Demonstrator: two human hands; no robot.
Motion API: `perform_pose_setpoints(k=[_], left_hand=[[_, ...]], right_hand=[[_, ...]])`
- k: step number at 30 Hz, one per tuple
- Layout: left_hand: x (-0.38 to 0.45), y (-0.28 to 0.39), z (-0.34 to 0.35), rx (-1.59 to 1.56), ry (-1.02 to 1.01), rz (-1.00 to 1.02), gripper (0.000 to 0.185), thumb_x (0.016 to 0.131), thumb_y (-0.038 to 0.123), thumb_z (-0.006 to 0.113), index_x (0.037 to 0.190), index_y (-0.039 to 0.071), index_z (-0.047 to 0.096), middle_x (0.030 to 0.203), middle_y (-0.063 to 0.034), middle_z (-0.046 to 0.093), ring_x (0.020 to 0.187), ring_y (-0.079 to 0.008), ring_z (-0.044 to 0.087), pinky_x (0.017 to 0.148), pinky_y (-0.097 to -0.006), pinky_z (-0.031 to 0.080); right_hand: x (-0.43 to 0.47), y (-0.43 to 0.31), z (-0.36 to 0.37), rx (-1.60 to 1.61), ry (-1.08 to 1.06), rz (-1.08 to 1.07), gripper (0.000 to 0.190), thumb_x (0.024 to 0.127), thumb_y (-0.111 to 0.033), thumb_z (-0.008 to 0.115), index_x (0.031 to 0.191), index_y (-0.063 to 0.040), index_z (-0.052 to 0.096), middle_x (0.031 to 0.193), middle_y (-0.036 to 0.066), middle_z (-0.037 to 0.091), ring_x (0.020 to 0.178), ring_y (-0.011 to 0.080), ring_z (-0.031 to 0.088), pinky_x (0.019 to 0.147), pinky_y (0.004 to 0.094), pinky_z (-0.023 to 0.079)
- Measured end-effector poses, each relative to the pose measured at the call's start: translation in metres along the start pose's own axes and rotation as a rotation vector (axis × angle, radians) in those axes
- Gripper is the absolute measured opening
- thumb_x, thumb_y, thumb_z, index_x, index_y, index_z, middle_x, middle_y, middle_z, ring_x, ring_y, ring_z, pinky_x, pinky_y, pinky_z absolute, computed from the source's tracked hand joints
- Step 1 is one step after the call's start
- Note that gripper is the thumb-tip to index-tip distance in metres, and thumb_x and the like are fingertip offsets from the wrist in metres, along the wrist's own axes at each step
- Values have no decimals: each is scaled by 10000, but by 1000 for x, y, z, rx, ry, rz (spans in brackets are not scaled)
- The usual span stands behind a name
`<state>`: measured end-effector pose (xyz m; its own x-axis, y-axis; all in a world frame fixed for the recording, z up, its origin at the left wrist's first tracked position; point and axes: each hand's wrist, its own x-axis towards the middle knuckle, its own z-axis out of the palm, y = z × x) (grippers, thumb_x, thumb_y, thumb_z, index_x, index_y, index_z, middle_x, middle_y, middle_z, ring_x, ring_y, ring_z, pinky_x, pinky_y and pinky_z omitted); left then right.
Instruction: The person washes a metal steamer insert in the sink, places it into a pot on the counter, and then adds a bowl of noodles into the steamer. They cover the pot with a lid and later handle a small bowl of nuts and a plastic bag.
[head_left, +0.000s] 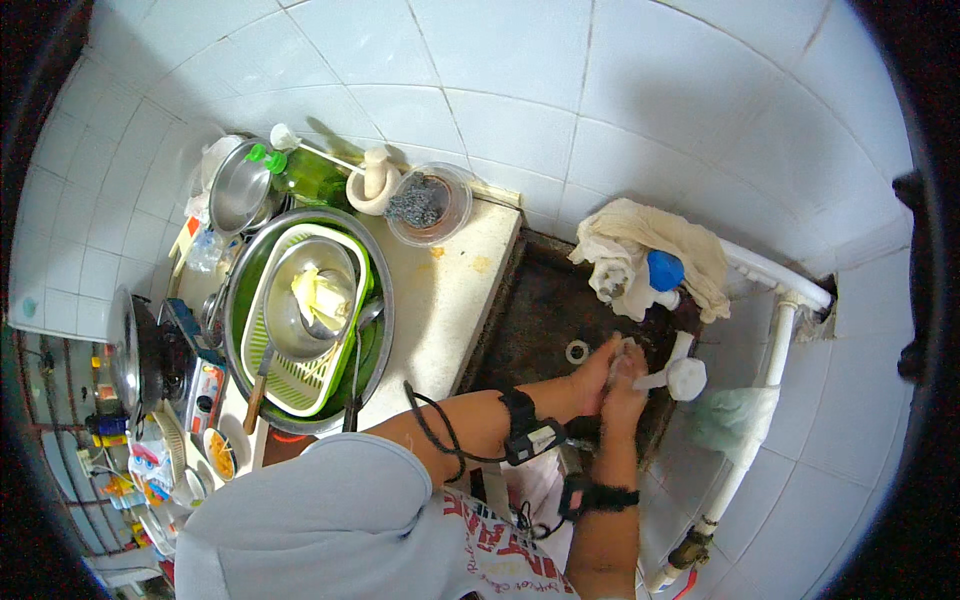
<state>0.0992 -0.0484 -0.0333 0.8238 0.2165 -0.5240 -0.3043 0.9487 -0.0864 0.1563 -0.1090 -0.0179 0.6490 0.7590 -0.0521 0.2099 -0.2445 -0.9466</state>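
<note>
My left hand (592, 379) and my right hand (626, 371) are pressed together over the dark sink (536, 300), beside a white plastic tap (686, 379). Something pale and translucent, water or a thin item, shows between the fingers; which it is, I cannot tell. A round drain fitting (577, 352) lies just left of the hands. Beyond them, a beige cloth (637, 217) and a blue knob (665, 271) sit by the pipe. On the counter, pale leafy vegetable pieces (322, 295) lie in a metal bowl (281, 330), inside a green-and-white basket (251, 360).
A large metal basin (388, 352) holds the basket, with a wooden-handled knife (256, 397) across it. Behind stand a green bottle (315, 180), a mortar with pestle (373, 184) and a clear plastic tub (457, 206). White pipes (757, 420) run along the right.
</note>
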Motion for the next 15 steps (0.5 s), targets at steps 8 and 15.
perform_pose_setpoints(k=[8,15], left_hand=[[-14,-16,12,247,194,163,389,909,438,498,1135,127,557,1052,-25,609,966,-172,557,841,-348,442],[16,5,-18,47,40,150,353,941,411,435,1058,119,595,997,-41,612,923,-184,549,831,-334,440]], right_hand=[[34,47,-8,-445,-20,-433,452,922,-268,500,1272,15,455,1317,227,448,1155,374,464,996,429,353],[-10,-8,5,22,-128,70,566,923,-250,484,1378,38,311,1391,253,352,1263,381,375,1012,442,340]])
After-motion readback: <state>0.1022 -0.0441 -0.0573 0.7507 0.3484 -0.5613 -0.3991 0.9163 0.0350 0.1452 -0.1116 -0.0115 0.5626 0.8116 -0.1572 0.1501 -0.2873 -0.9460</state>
